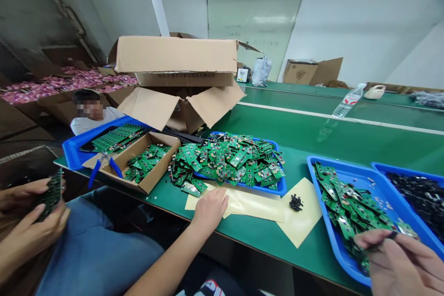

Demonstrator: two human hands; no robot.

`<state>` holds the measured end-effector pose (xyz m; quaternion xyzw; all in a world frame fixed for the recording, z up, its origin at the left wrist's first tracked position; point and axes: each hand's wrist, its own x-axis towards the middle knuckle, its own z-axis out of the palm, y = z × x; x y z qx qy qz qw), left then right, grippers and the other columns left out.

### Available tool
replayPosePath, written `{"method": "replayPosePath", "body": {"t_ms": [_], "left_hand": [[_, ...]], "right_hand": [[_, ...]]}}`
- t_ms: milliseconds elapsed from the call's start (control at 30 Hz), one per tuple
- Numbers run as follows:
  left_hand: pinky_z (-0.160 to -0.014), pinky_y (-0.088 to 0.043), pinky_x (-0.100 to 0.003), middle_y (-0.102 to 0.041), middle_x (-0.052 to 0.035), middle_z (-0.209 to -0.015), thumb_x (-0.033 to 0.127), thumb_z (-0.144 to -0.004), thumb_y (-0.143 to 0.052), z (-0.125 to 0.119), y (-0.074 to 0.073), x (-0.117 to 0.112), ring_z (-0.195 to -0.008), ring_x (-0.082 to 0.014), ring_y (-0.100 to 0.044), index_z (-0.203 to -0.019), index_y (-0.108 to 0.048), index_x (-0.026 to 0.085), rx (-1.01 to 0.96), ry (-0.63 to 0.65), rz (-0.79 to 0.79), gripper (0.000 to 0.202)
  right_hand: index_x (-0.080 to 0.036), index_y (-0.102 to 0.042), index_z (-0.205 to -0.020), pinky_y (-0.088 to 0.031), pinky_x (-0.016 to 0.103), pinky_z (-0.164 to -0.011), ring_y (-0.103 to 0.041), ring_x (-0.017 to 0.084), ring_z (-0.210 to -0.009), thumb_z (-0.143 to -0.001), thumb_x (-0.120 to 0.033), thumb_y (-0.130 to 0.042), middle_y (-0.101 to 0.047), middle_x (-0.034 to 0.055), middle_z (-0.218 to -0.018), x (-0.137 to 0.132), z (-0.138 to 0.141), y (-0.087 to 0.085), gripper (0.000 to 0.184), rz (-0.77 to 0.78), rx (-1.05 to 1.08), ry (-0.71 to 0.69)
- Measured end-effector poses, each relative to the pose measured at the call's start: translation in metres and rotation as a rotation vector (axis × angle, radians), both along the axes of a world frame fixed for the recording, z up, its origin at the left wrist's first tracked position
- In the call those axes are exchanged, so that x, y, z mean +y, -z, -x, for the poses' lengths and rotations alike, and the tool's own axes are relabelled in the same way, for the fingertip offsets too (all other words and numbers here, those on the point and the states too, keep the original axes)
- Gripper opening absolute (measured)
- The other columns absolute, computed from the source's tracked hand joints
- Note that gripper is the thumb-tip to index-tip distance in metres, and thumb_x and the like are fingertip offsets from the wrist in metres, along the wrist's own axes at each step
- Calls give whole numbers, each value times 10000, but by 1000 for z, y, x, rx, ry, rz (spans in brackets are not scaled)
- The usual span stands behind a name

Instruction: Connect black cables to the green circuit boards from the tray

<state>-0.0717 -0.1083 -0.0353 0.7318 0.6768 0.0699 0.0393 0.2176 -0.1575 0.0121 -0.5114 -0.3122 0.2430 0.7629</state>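
Note:
My left hand (209,209) rests palm down on pale yellow paper (256,204) at the front of a heap of green circuit boards (239,159). Its fingers are loosely bent and slightly apart, with nothing visible in them. On the right, my right hand (398,259) is raised over the near end of a blue tray (333,252) of circuit boards (347,203). Its thumb and fingers pinch a small black part (391,235), slightly blurred. A little pile of black parts (296,202) lies on another yellow sheet between my hands.
A co-worker's hands (38,212) hold a circuit board (52,196) at left. Blue-handled cutters (104,166) lean on a cardboard box (149,185) of boards. Another blue tray (378,165) holds black parts. Open cartons (180,55) and a bottle (348,101) stand behind; another person (93,113) sits beyond.

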Motion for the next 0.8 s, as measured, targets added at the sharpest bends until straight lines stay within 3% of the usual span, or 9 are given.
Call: {"method": "replayPosePath", "body": {"t_ms": [200,367,600,733,800], "left_hand": [[-816,-500,-366,-581,-123,-1011,225,-812,-609,18,-13,32,-957,-253,-574,-1130,-554,132,20,49,-437,335],[-766,-507,-367,-594,-108,-946,234,-798,-639,25,-7,48,-897,-252,-582,-1134,-534,126,20,115,-429,368],[-705,-517,-323,-598,-68,-828,177,-845,-564,30,-5,45,-782,-206,-598,-1093,-513,133,-176,201,-560,257],[-692,-515,-299,-588,-45,-781,140,-861,-497,26,-7,46,-761,-181,-597,-912,-555,169,-247,260,-623,83],[-711,-517,-288,-591,-44,-790,110,-857,-468,22,-7,48,-796,-173,-603,-825,-561,180,-272,299,-655,121]], "right_hand": [[-171,-638,-844,-505,270,-594,-609,133,-627,-673,-347,-754,-647,3,-702,4,17,19,272,186,-19,-132],[-165,-644,-868,-525,272,-551,-615,152,-627,-670,-407,-750,-655,29,-712,12,21,30,331,237,-92,-180],[-173,-624,-877,-520,281,-610,-624,141,-597,-708,-399,-720,-651,7,-669,23,27,29,298,237,-114,-223],[-177,-602,-891,-507,282,-611,-630,144,-601,-745,-375,-688,-652,9,-685,37,30,33,260,218,-124,-311],[-182,-585,-885,-507,281,-595,-632,147,-597,-746,-370,-684,-647,9,-691,46,36,34,254,210,-104,-399]]}}
